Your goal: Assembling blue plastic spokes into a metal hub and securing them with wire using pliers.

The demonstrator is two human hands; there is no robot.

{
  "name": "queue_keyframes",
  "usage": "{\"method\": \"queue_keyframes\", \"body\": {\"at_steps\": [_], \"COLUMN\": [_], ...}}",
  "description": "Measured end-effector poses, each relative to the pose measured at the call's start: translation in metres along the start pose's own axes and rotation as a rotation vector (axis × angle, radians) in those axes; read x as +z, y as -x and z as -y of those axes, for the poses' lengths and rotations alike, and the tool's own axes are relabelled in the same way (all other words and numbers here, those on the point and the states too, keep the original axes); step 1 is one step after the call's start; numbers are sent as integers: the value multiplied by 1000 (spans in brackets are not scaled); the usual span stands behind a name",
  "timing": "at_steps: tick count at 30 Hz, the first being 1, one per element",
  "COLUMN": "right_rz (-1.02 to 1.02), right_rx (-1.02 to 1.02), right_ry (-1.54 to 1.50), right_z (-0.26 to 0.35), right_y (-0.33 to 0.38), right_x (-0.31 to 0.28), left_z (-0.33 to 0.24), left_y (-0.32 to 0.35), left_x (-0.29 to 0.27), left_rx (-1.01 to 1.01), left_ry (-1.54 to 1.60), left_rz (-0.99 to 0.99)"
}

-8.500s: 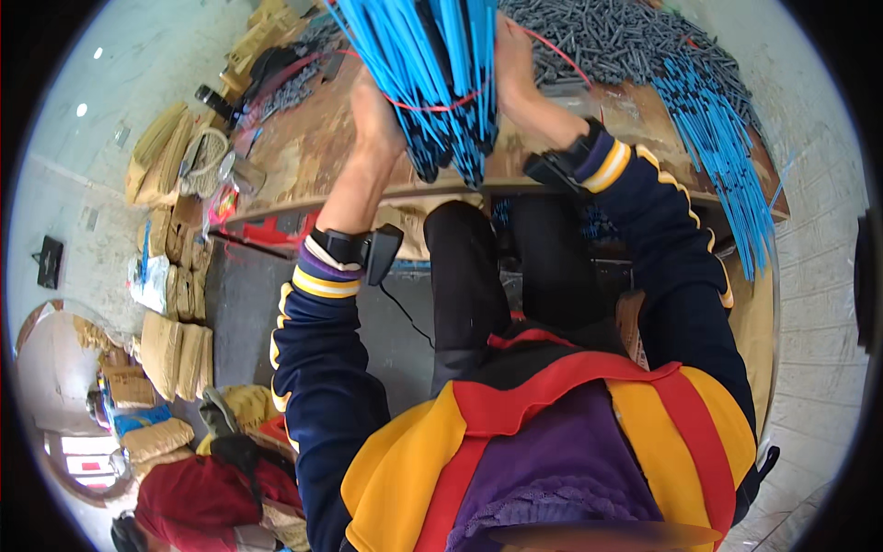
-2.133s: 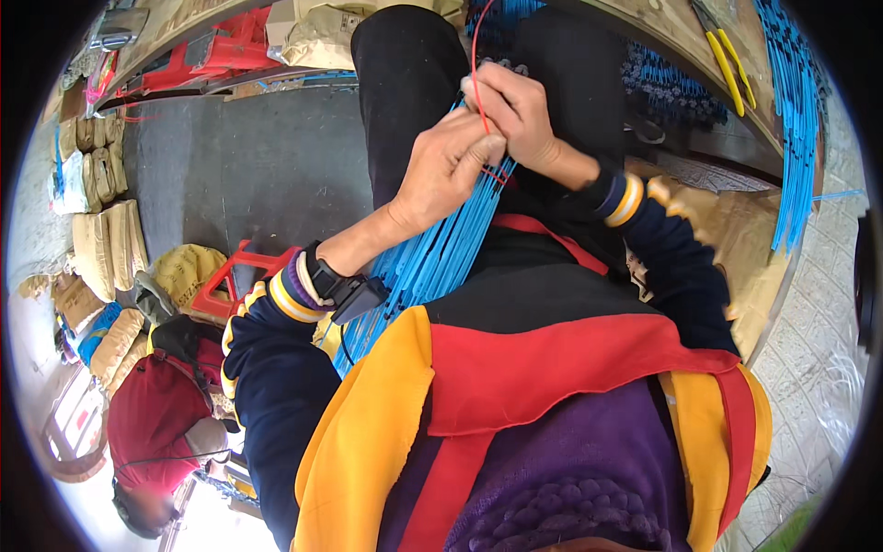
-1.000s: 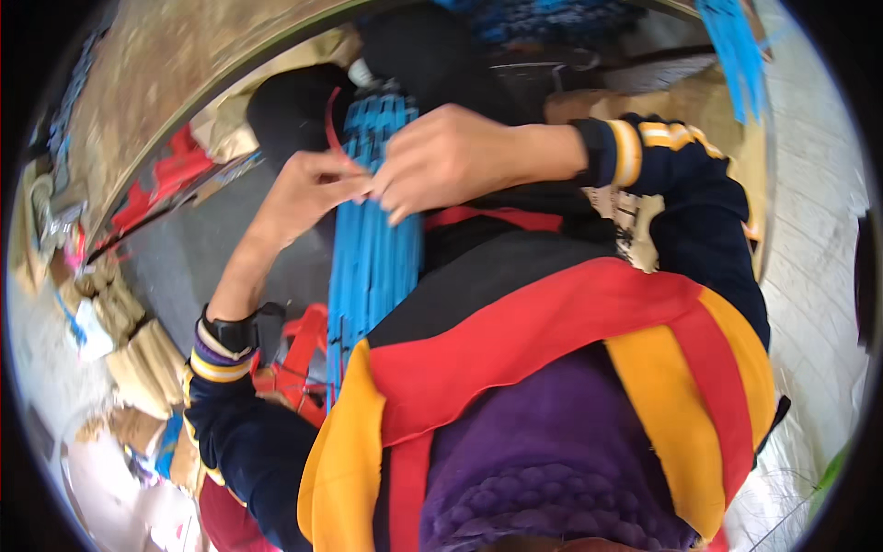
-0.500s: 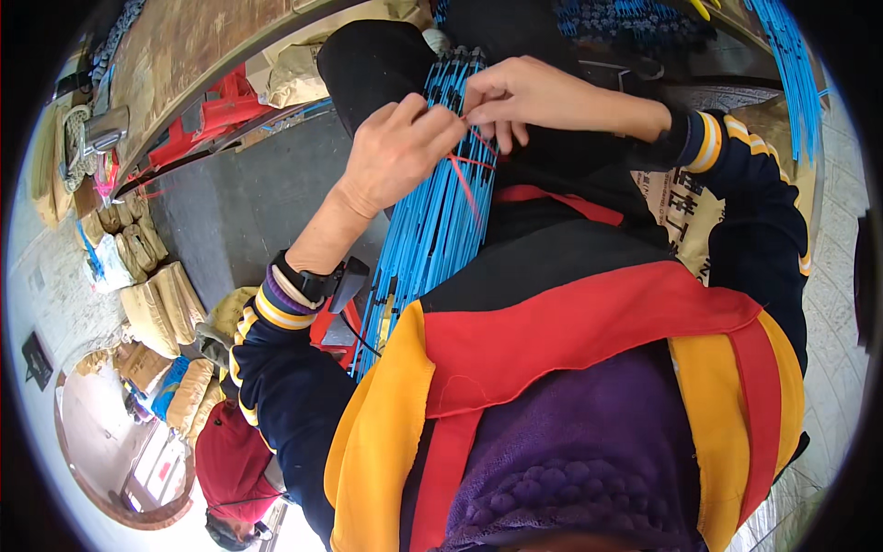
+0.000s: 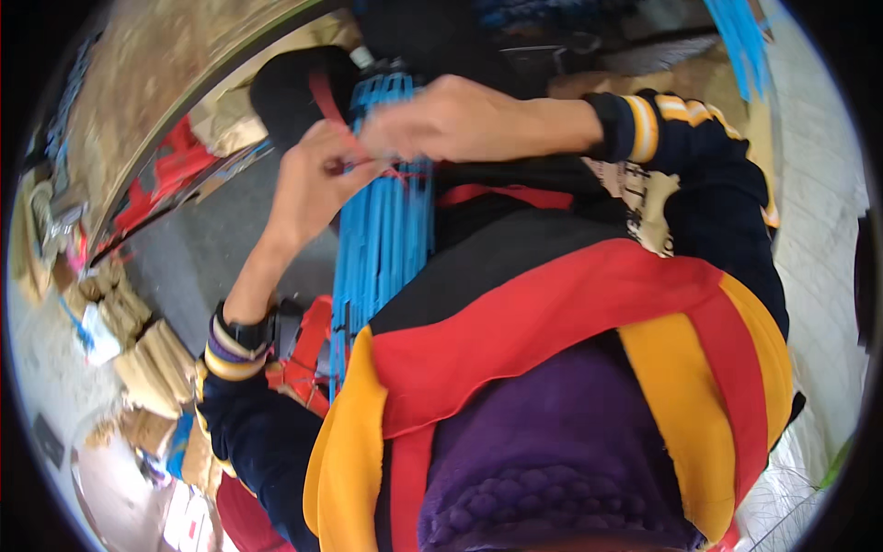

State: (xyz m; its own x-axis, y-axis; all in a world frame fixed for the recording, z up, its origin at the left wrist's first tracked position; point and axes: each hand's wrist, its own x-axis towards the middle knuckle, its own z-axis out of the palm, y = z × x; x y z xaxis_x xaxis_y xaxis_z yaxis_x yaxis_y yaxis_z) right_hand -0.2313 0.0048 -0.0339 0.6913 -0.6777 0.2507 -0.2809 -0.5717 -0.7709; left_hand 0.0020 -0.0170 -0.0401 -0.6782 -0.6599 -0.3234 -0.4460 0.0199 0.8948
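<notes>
From my end, I see the bundle of blue strips (image 5: 386, 239) lying lengthwise over the lap, its far end beside the left knee. The left hand (image 5: 305, 184) pinches the red tie (image 5: 322, 97) above it. The right hand (image 5: 441, 120) blurs beside those fingertips; I cannot tell its grip. A wooden table (image 5: 184, 74) stands far left, loose blue strips (image 5: 740, 46) far right.

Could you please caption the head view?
Left hand and right hand meet at a thin red strip over slender blue rods.
</notes>
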Motion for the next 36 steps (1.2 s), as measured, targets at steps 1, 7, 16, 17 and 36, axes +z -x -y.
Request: {"method": "queue_keyframes", "body": {"at_steps": [1,7,16,17,36], "right_rz": [-59,109,75,76,-58], "right_rx": [565,504,28,28,-128], "right_ry": [-582,-793,-90,-89,-320], "right_z": [2,-29,-32,-29,-34], "right_y": [-6,-5,-7,-7,23], "right_x": [-7,9,4,3,21], "left_z": [-5,-10,-12,-14,23], "left_y": [0,-6,-3,-3,2], "left_x": [0,13,16,15,4], "left_rx": [197,797,831,829,48], "left_ry": [-277,-1145,-1304,-1298,451], "left_rz": [-65,-208,-297,-293,-84]}}
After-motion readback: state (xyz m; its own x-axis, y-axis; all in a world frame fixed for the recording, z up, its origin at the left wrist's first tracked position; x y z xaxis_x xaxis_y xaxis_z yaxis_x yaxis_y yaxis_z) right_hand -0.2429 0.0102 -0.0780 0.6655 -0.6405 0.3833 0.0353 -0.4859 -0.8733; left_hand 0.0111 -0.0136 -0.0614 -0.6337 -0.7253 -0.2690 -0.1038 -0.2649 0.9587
